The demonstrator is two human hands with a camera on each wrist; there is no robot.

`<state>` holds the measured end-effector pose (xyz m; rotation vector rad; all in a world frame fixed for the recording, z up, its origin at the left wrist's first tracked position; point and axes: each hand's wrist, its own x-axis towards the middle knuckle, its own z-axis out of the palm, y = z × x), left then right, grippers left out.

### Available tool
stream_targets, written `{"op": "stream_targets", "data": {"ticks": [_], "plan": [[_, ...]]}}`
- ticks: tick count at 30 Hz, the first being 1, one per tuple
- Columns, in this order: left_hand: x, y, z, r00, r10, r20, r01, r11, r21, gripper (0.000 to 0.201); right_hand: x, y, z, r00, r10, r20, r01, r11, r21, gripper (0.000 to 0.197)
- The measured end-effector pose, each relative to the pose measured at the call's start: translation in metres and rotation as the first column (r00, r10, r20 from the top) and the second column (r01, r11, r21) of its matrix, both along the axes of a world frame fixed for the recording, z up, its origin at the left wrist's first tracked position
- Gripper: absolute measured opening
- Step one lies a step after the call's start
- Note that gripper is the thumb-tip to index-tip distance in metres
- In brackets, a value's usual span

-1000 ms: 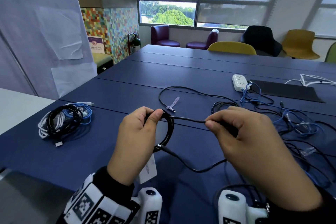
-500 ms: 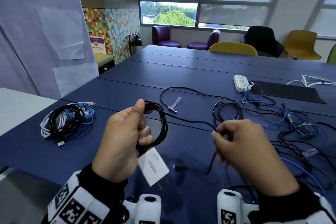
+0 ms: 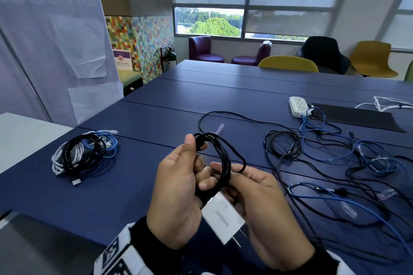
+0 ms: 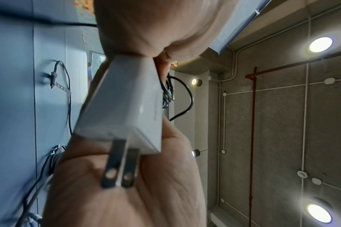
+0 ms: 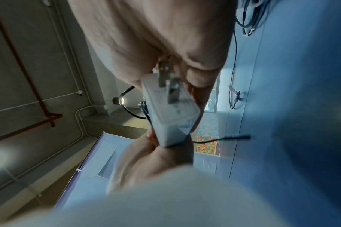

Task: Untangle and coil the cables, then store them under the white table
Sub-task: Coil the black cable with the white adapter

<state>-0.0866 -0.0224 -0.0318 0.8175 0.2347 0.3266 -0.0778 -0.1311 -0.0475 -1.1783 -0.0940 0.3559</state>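
A black cable (image 3: 224, 158) is wound into a small coil with a white plug adapter (image 3: 223, 219) at its lower end. My left hand (image 3: 192, 163) grips the coil, thumb on top, above the blue table (image 3: 156, 118). My right hand (image 3: 243, 183) is pressed against it from the right, fingers curled round the outer loop and under the adapter. The wrist views show the adapter (image 4: 122, 107) (image 5: 171, 113) and its two prongs between both palms. The cable's free end trails away over the table.
A bundle of coiled black, white and blue cables (image 3: 82, 154) lies at the left. A tangle of black and blue cables (image 3: 335, 163) spreads at the right, by a white power strip (image 3: 298, 106) and a black mat (image 3: 357, 118). The white table (image 3: 22, 136) adjoins at far left.
My right hand has come left from the stretched cable to the coil, laying on another loop. The left hand has turned the coil upright, and the adapter now sits between both hands.
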Motion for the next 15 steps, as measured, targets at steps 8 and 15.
{"op": "stream_targets", "data": {"ticks": [8,15], "plan": [[-0.001,-0.002,-0.005,0.999,0.020,-0.045,-0.013,0.988,0.151,0.030,-0.009,-0.003,0.008,0.932,0.046,0.361,0.086,0.935,-0.343,0.018],[0.001,-0.005,-0.011,0.998,-0.006,-0.059,0.019,0.972,0.235,0.036,-0.012,-0.002,0.007,0.868,-0.067,0.492,0.286,0.878,-0.384,0.020]]}}
